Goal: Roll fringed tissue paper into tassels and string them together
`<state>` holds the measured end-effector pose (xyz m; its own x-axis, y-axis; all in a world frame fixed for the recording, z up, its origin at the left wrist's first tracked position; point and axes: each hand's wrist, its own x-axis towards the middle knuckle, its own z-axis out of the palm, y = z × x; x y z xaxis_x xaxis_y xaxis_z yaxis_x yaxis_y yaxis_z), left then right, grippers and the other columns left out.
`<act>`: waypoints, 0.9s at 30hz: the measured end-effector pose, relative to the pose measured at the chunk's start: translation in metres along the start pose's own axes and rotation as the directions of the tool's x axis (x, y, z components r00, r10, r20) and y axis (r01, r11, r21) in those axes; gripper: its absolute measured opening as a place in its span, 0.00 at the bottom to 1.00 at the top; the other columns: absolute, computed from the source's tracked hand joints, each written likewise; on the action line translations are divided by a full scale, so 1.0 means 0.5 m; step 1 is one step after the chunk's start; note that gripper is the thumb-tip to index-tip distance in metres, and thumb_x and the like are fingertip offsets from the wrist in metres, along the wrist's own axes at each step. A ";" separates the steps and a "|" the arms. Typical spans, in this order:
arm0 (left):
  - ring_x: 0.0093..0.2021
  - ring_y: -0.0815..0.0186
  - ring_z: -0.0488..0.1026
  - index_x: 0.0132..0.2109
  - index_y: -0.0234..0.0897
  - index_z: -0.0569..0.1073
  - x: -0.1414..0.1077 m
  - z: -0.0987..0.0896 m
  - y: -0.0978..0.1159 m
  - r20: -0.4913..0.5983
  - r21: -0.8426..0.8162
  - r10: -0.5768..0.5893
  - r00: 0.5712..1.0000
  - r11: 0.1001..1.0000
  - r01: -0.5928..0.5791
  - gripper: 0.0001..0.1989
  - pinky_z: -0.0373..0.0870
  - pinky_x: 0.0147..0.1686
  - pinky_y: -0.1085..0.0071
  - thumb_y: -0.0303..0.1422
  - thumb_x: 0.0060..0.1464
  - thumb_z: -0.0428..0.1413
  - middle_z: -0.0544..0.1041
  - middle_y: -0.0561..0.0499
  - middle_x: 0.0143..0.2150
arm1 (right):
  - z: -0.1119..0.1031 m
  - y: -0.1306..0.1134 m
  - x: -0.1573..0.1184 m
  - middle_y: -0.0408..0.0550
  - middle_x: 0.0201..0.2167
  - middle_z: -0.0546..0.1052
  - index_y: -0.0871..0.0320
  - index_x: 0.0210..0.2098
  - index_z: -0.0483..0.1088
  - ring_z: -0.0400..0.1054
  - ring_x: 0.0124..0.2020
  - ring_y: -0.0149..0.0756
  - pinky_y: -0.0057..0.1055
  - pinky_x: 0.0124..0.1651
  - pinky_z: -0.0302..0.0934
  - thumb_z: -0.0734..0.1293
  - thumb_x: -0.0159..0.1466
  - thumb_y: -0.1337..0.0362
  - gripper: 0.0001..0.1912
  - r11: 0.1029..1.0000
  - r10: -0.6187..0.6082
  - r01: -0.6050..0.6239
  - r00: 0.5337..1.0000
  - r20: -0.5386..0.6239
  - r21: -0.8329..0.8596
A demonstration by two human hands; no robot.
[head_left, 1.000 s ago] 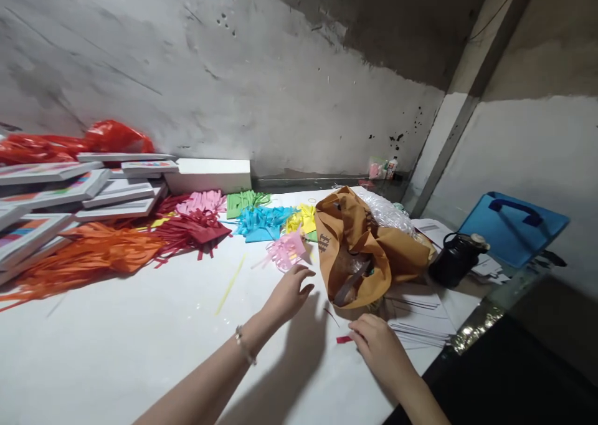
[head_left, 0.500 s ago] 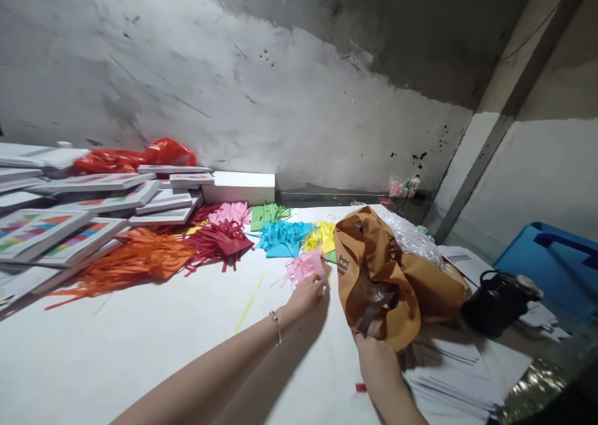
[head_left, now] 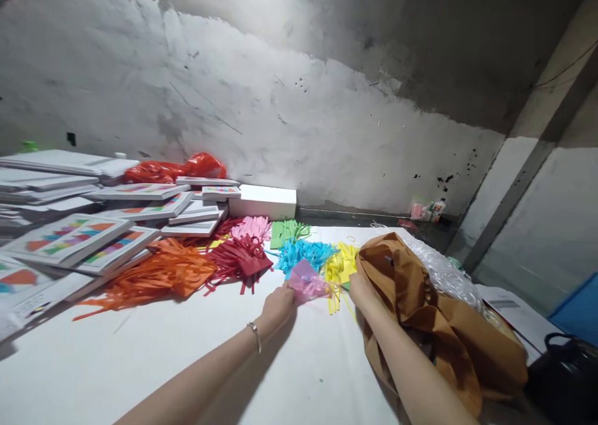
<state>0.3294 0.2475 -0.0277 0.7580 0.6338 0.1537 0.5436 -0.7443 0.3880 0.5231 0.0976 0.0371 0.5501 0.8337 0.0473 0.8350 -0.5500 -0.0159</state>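
My left hand pinches a sheer pink fringed paper tassel just above the white tabletop. Reaching across a brown cloth bag, my right hand has its fingers closed at the edge of the yellow fringed paper. A bit of green shows beside those fingertips, but what they pinch is hidden. Blue fringed paper lies right behind the pink piece. The bag is slumped and creased under my right forearm.
Dark red, orange, light pink and green fringed bundles lie leftward and behind. Stacked white printed boxes fill the left. A white box stands by the wall. Clear plastic and a black jug are at right.
My right hand has left the bag's opening and moved forward to the yellow paper. The bag has slumped over. My left hand still holds the pink tassel, now turned. The view has shifted left.
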 end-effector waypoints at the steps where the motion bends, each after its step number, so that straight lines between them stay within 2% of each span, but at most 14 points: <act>1: 0.47 0.59 0.76 0.53 0.34 0.73 0.002 -0.009 -0.020 -0.012 -0.001 -0.010 1.000 1.000 0.010 0.14 0.76 0.47 0.57 0.37 0.65 0.57 0.75 0.45 0.52 | 0.007 0.010 0.027 0.52 0.53 0.73 0.59 0.54 0.69 0.72 0.49 0.40 0.43 0.50 0.69 0.68 0.69 0.57 0.18 1.000 -0.018 0.018 1.000 -0.005 -0.011; 4: 0.47 0.59 0.76 0.52 0.34 0.73 0.006 -0.039 -0.067 -0.068 -0.014 -0.008 0.998 1.000 0.007 0.12 0.76 0.47 0.58 0.34 0.64 0.58 0.75 0.45 0.53 | 0.031 0.033 0.077 0.53 0.54 0.73 0.60 0.54 0.69 0.71 0.50 0.41 0.44 0.52 0.69 0.68 0.69 0.57 0.19 0.996 -0.086 0.086 0.996 -0.020 -0.029; 7: 0.55 0.54 0.72 0.54 0.33 0.72 0.002 -0.078 -0.081 -0.189 -0.043 0.006 0.982 0.999 -0.015 0.14 0.73 0.51 0.56 0.28 0.62 0.57 0.70 0.39 0.59 | 0.046 0.057 0.098 0.52 0.53 0.73 0.59 0.54 0.69 0.72 0.49 0.40 0.42 0.51 0.69 0.67 0.69 0.57 0.17 0.993 -0.117 0.116 0.992 -0.044 -0.025; 10: 0.65 0.44 0.61 0.60 0.34 0.68 -0.004 -0.113 -0.057 -0.325 -0.062 0.055 0.944 0.995 -0.079 0.20 0.64 0.58 0.46 0.27 0.62 0.52 0.60 0.34 0.67 | 0.047 0.079 0.103 0.50 0.52 0.74 0.58 0.53 0.69 0.72 0.47 0.39 0.42 0.49 0.70 0.67 0.69 0.57 0.17 0.990 -0.140 0.140 0.986 -0.096 -0.001; 12: 0.65 0.44 0.60 0.59 0.38 0.70 0.000 -0.121 -0.021 -0.346 -0.078 0.136 0.928 0.982 -0.173 0.19 0.60 0.60 0.44 0.28 0.62 0.51 0.62 0.38 0.67 | 0.043 0.086 0.101 0.50 0.51 0.74 0.58 0.53 0.69 0.72 0.47 0.39 0.42 0.49 0.70 0.67 0.70 0.57 0.16 0.984 -0.172 0.177 0.975 -0.140 0.020; 15: 0.60 0.51 0.66 0.55 0.41 0.73 0.026 -0.102 0.047 -0.289 -0.135 0.278 0.916 0.936 -0.326 0.16 0.63 0.60 0.51 0.28 0.61 0.55 0.72 0.43 0.59 | 0.038 0.083 0.088 0.50 0.51 0.74 0.58 0.52 0.70 0.73 0.47 0.38 0.42 0.49 0.70 0.67 0.70 0.57 0.15 0.965 -0.240 0.255 0.950 -0.201 0.054; 17: 0.60 0.53 0.67 0.55 0.41 0.73 0.056 -0.076 0.088 -0.238 -0.193 0.338 0.911 0.903 -0.385 0.17 0.63 0.60 0.52 0.28 0.59 0.59 0.74 0.44 0.57 | 0.036 0.076 0.073 0.49 0.49 0.75 0.59 0.51 0.70 0.73 0.45 0.37 0.42 0.49 0.70 0.67 0.70 0.57 0.15 0.947 -0.286 0.311 0.928 -0.239 0.077; 19: 0.59 0.53 0.68 0.54 0.38 0.74 0.090 -0.048 0.117 -0.178 -0.263 0.359 0.916 0.880 -0.396 0.16 0.65 0.59 0.50 0.31 0.59 0.61 0.74 0.44 0.57 | 0.034 0.069 0.053 0.49 0.49 0.75 0.59 0.51 0.71 0.73 0.45 0.37 0.41 0.49 0.70 0.67 0.70 0.57 0.14 0.930 -0.314 0.353 0.906 -0.283 0.100; 21: 0.53 0.55 0.72 0.51 0.36 0.74 0.122 -0.025 0.131 -0.107 -0.347 0.338 0.935 0.868 -0.354 0.13 0.70 0.54 0.51 0.35 0.62 0.60 0.75 0.45 0.53 | 0.030 0.062 0.030 0.49 0.50 0.75 0.59 0.51 0.71 0.73 0.47 0.38 0.43 0.51 0.69 0.67 0.69 0.58 0.14 0.928 -0.292 0.352 0.892 -0.346 0.124; 23: 0.47 0.59 0.76 0.51 0.34 0.74 0.146 -0.008 0.134 -0.037 -0.440 0.277 0.960 0.858 -0.265 0.13 0.75 0.48 0.56 0.37 0.65 0.57 0.76 0.46 0.50 | 0.027 0.049 0.008 0.51 0.54 0.73 0.58 0.54 0.69 0.71 0.52 0.42 0.47 0.54 0.67 0.67 0.69 0.59 0.16 0.938 -0.218 0.307 0.881 -0.419 0.159; 25: 0.43 0.61 0.77 0.52 0.34 0.73 0.154 0.006 0.132 0.025 -0.531 0.203 0.979 0.832 -0.159 0.14 0.77 0.43 0.59 0.38 0.65 0.56 0.76 0.46 0.49 | 0.027 0.028 -0.011 0.51 0.56 0.72 0.57 0.54 0.69 0.69 0.54 0.43 0.48 0.56 0.66 0.67 0.70 0.59 0.16 0.940 -0.155 0.274 0.874 -0.460 0.203; 27: 0.42 0.62 0.77 0.53 0.33 0.72 0.145 0.019 0.130 0.080 -0.616 0.153 0.985 0.785 -0.072 0.14 0.77 0.41 0.61 0.38 0.66 0.56 0.76 0.46 0.48 | 0.031 0.000 -0.023 0.50 0.54 0.73 0.57 0.53 0.70 0.70 0.53 0.41 0.46 0.55 0.67 0.67 0.70 0.59 0.14 0.926 -0.145 0.282 0.880 -0.453 0.251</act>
<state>0.4231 0.2430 0.0001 0.8589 0.4933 0.1378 0.1504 -0.5000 0.8529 0.5169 0.0886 0.0209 0.3572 0.7915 0.4959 0.9314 -0.2622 -0.2524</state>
